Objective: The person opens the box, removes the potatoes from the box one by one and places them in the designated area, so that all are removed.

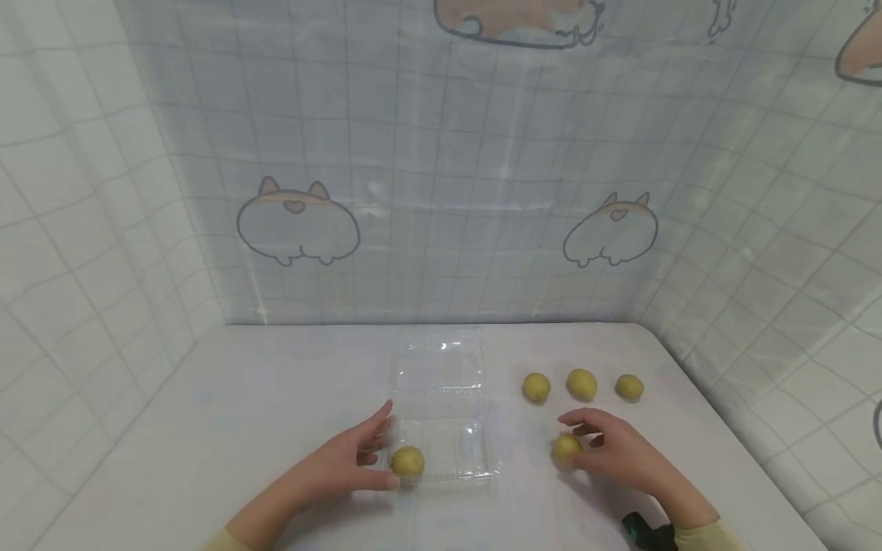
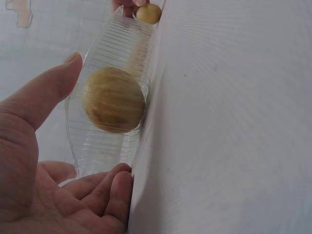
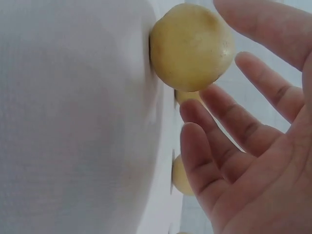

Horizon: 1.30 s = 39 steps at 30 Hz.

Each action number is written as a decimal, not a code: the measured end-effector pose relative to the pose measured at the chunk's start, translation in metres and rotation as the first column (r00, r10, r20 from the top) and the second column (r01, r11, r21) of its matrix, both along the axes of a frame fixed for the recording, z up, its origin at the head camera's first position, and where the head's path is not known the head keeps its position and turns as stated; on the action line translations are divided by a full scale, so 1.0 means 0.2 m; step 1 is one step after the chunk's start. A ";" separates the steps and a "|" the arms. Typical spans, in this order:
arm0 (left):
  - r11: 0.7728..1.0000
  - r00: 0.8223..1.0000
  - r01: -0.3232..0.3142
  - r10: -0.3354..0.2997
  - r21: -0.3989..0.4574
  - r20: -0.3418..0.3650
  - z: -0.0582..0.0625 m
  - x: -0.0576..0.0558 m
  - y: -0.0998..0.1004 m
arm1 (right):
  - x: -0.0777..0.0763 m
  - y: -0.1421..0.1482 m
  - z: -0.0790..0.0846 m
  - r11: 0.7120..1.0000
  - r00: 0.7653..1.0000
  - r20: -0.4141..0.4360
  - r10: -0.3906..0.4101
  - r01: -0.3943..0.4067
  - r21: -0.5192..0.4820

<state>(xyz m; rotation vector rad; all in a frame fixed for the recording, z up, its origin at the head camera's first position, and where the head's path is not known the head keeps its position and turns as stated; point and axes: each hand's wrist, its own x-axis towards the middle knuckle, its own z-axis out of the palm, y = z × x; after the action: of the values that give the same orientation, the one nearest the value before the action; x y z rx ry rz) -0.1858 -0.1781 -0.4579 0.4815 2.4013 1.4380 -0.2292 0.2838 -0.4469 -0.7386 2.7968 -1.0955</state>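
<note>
A clear plastic box [image 1: 448, 448] lies on the table with its lid [image 1: 441, 363] folded back behind it. One round yellow fruit [image 1: 408, 462] sits in its front left corner, seen through the ribbed wall in the left wrist view. My left hand [image 1: 344, 463] spans the box's left side, thumb near the front corner and fingers by the side and back corner. Over another yellow fruit [image 3: 190, 48] on the table, my right hand [image 1: 616, 451] spreads its thumb and fingers around it; the right wrist view shows the fingers loosely bent, not closed on it.
Three more yellow fruits stand in a row behind my right hand: a left one [image 1: 536, 388], a middle one [image 1: 582, 385] and a right one [image 1: 629, 387]. A dark object [image 1: 648, 532] is by the right wrist. Curtain-like walls [image 1: 441, 268] enclose the white table [image 1: 276, 398].
</note>
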 end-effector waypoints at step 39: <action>1.000 1.000 0.005 -0.005 -0.018 -0.014 -0.02 -0.03 0.04 | -0.11 -0.45 0.21 0.993 0.985 -0.125 0.117 -0.112 0.039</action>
<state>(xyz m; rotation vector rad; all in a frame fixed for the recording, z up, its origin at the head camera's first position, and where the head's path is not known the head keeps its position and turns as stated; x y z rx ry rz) -0.1917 -0.1709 -0.4625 0.4948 2.4198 1.4143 -0.2508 0.1941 -0.4050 -0.9856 2.8248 -1.0172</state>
